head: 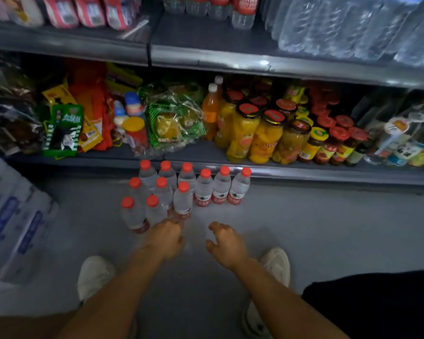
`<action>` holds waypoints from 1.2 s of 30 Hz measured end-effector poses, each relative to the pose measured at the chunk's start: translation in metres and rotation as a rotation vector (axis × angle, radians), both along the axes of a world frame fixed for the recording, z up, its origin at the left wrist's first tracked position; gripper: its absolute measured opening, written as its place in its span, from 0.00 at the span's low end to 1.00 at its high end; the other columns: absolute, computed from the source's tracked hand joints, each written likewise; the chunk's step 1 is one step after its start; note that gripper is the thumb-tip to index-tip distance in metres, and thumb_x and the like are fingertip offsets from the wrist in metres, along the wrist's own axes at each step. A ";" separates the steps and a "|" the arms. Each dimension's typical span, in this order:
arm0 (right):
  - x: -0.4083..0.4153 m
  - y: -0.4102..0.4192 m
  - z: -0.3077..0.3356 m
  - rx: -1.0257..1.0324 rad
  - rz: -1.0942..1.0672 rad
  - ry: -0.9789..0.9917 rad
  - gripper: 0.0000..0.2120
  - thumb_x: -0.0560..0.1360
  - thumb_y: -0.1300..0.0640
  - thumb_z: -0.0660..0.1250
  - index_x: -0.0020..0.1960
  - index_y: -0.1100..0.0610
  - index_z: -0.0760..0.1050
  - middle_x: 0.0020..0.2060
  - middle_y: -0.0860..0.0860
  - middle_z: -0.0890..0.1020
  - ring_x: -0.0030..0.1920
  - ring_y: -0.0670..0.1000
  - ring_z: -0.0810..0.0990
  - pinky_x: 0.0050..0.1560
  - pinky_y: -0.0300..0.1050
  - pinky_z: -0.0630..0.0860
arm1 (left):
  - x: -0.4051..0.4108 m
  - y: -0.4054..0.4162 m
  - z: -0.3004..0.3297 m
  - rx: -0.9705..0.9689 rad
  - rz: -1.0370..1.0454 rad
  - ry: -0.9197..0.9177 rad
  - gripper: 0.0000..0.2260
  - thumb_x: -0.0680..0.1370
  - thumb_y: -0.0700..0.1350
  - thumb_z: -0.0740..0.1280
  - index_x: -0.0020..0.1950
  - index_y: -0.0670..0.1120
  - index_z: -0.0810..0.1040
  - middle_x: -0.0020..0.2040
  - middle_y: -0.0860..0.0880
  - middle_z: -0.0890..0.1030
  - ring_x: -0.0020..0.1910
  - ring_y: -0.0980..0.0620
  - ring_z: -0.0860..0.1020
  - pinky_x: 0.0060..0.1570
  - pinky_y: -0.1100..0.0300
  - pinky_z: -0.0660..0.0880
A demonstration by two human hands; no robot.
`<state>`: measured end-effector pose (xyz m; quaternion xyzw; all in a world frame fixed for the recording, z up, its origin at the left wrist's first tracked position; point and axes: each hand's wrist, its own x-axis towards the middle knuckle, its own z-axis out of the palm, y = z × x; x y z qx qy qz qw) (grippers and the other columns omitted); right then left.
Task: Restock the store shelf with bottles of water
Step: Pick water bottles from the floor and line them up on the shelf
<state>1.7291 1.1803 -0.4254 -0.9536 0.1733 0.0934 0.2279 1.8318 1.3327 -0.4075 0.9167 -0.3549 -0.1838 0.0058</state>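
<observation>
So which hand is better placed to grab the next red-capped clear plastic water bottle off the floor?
Left. The left hand is already at the nearest red-capped clear plastic water bottle; the right hand hovers open over bare floor.

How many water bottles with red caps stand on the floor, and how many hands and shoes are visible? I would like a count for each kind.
Red-capped water bottles on the floor: 12
Hands, left hand and right hand: 2
White shoes: 2
Total: 16

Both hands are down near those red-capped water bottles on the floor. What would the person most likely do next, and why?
Probably grip the nearest bottle with the left hand: it already reaches that bottle's base, while the right hand hovers open and empty over bare floor.
</observation>
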 end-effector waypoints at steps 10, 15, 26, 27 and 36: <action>0.052 0.065 -0.056 0.178 0.012 0.056 0.26 0.74 0.53 0.68 0.69 0.57 0.67 0.63 0.56 0.76 0.63 0.57 0.75 0.58 0.47 0.72 | 0.018 0.069 -0.067 0.070 0.223 0.142 0.18 0.77 0.50 0.62 0.65 0.45 0.73 0.64 0.44 0.75 0.62 0.43 0.74 0.61 0.53 0.72; 0.094 0.084 -0.059 0.277 -0.068 -0.043 0.33 0.73 0.53 0.70 0.73 0.58 0.60 0.68 0.57 0.70 0.66 0.59 0.70 0.62 0.50 0.69 | 0.037 0.085 -0.080 0.093 0.282 0.146 0.18 0.77 0.49 0.62 0.65 0.44 0.73 0.62 0.43 0.75 0.62 0.43 0.74 0.61 0.51 0.72; 0.147 0.091 -0.072 0.263 -0.140 -0.156 0.31 0.68 0.48 0.75 0.63 0.60 0.66 0.61 0.57 0.73 0.61 0.59 0.73 0.54 0.52 0.73 | 0.054 0.086 -0.096 0.089 0.322 0.169 0.19 0.78 0.49 0.61 0.67 0.45 0.71 0.65 0.45 0.73 0.65 0.44 0.71 0.61 0.53 0.70; 0.148 0.089 -0.073 0.258 -0.128 -0.157 0.30 0.68 0.49 0.75 0.62 0.60 0.67 0.60 0.58 0.74 0.61 0.60 0.73 0.54 0.52 0.73 | 0.054 0.086 -0.095 0.091 0.321 0.161 0.19 0.78 0.49 0.61 0.67 0.45 0.71 0.65 0.45 0.73 0.65 0.44 0.71 0.61 0.53 0.70; 0.124 0.071 -0.024 0.298 -0.040 -0.209 0.26 0.66 0.49 0.75 0.58 0.59 0.70 0.54 0.56 0.79 0.54 0.58 0.78 0.50 0.51 0.76 | 0.054 0.086 -0.057 0.008 0.293 0.062 0.20 0.76 0.49 0.63 0.67 0.46 0.71 0.63 0.44 0.75 0.62 0.43 0.74 0.59 0.53 0.72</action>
